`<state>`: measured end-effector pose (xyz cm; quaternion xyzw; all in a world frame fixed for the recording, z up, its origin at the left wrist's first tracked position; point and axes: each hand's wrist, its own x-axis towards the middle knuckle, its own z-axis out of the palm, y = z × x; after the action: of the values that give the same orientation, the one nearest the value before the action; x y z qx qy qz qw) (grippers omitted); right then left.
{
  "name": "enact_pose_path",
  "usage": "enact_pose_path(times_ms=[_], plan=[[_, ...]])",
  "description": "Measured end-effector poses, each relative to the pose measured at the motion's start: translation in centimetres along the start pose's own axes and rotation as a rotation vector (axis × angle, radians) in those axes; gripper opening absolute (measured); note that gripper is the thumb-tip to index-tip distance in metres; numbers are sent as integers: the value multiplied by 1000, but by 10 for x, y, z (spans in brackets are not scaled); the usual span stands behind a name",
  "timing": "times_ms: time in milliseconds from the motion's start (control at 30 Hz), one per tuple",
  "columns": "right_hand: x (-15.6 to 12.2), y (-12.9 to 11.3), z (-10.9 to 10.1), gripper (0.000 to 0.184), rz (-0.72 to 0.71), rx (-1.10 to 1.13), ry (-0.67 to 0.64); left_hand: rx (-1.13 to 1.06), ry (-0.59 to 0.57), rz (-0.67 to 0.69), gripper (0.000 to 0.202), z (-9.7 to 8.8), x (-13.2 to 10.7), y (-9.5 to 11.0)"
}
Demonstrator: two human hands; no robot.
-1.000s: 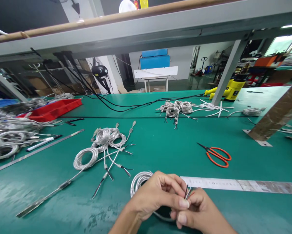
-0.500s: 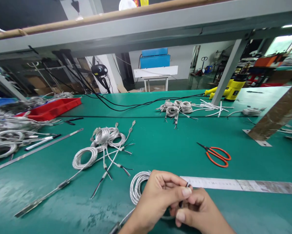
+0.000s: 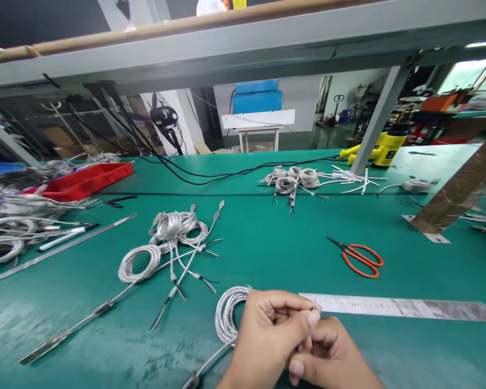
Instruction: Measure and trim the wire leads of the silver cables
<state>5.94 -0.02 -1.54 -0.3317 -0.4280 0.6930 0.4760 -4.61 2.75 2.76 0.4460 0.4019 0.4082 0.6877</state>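
Observation:
My left hand (image 3: 269,332) and my right hand (image 3: 327,354) meet low in view, with their fingertips pinched together on the thin end of a cable (image 3: 315,309). Its small wires are mostly hidden by my fingers. A coil of silvery braided cable (image 3: 226,314) sits just left of my left hand, partly behind it. A straight length of the cable (image 3: 210,363) runs down-left from under that hand to a dark fitting at the bottom edge. A steel ruler (image 3: 397,306) lies just right of my fingertips.
Orange-handled scissors (image 3: 360,259) lie right of centre. Cable bundles (image 3: 157,254) lie on the green mat (image 3: 267,232), with more (image 3: 293,181) farther back. A red tray (image 3: 86,181) stands back left beside heaped coils (image 3: 7,227). A yellow machine (image 3: 384,151) stands at the back right.
My hands have shifted slightly down and right, and the black wire ends have become mostly hidden. A cable length with a dark fitting has come into view at the bottom edge.

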Motion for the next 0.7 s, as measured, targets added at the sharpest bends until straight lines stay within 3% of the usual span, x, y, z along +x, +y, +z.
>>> enact_pose_path(times_ms=[233, 400, 533, 700], plan=[[1, 4, -2, 32, -27, -8, 13, -56, -33, 27, 12, -1, 2, 4], [4, 10, -8, 23, -61, -100, 18, -60, 28, 40, 15, -2, 3, 4], [7, 6, -8, 22, -77, -85, 45, 4, 75, 68, 15, -5, 8, 2], [10, -4, -11, 21, -82, -236, 48, 121, 82, 116, 11, -12, 14, 2]])
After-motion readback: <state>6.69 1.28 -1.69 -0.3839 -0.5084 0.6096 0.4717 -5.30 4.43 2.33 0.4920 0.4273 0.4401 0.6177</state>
